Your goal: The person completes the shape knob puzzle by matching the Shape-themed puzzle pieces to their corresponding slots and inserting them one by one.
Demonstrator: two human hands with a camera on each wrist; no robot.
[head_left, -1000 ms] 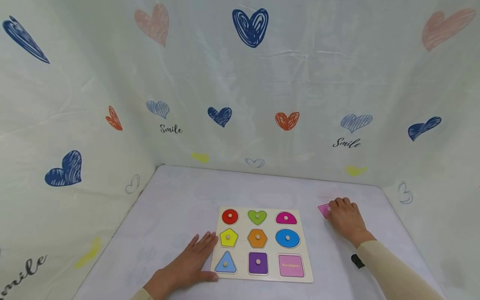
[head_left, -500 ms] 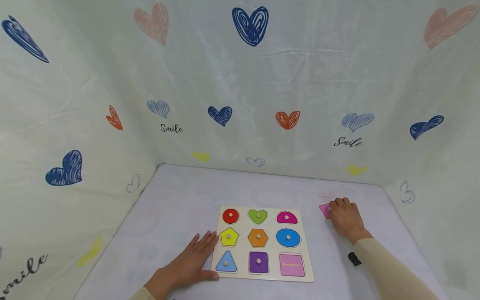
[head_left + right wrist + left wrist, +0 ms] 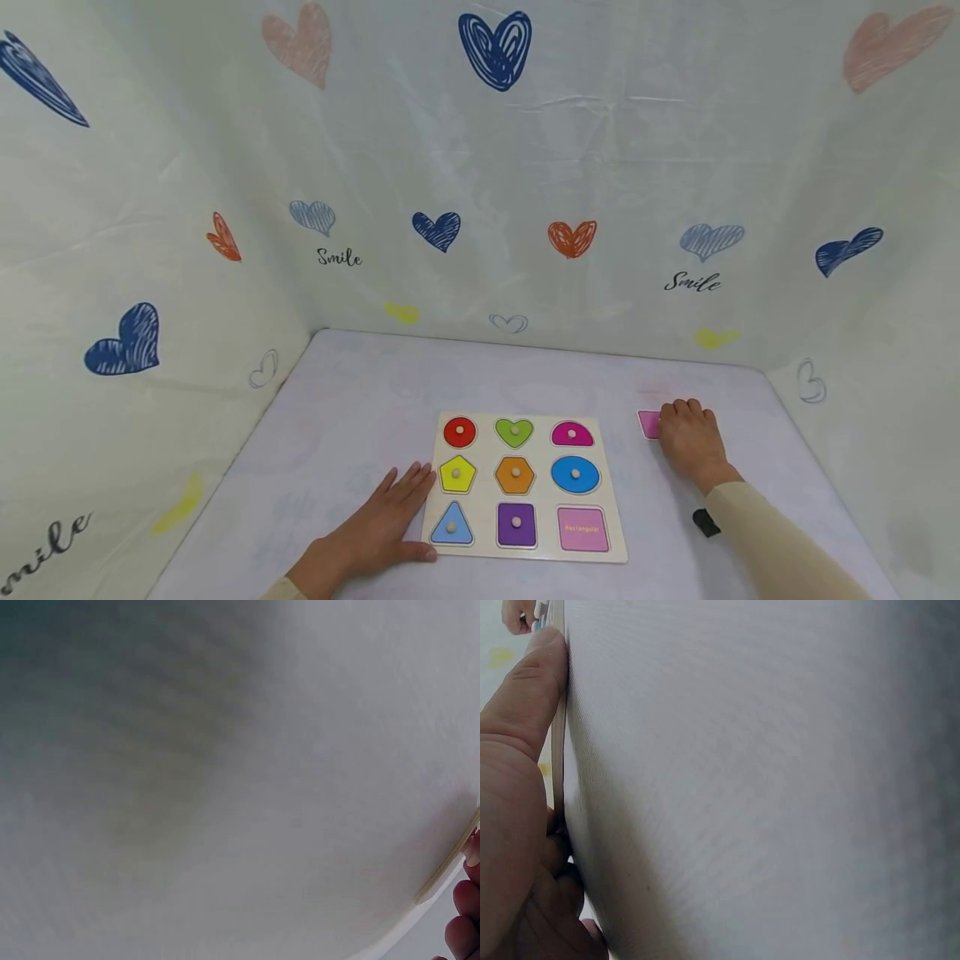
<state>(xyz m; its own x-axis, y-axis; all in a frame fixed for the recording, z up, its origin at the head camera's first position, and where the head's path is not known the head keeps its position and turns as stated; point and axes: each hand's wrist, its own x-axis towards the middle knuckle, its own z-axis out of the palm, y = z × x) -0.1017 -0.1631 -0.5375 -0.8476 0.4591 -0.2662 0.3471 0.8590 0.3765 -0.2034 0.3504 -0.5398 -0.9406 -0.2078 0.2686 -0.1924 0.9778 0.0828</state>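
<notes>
The wooden shape puzzle board [image 3: 477,542] lies flat on the table, its knobbed pieces seated in their recesses. At its bottom right is a pink recess [image 3: 583,540] marked "Rectangular", with no knob. My left hand [image 3: 382,525] rests with straight fingers against the board's left edge; the thumb lies by the near corner. To the right of the board, my right hand [image 3: 692,442] pinches a pink puzzle piece [image 3: 648,425] and covers most of it. The piece's thin wooden edge [image 3: 442,871] shows beside the curled fingers in the right wrist view.
A small black object [image 3: 706,522] is partly hidden by the right sleeve [image 3: 780,542]. A white cloth printed with hearts [image 3: 615,167] rises behind and at both sides of the white table [image 3: 375,383].
The pink piece has turned slightly in my right hand and now lies squarer to the board. My left hand and the board keep their places.
</notes>
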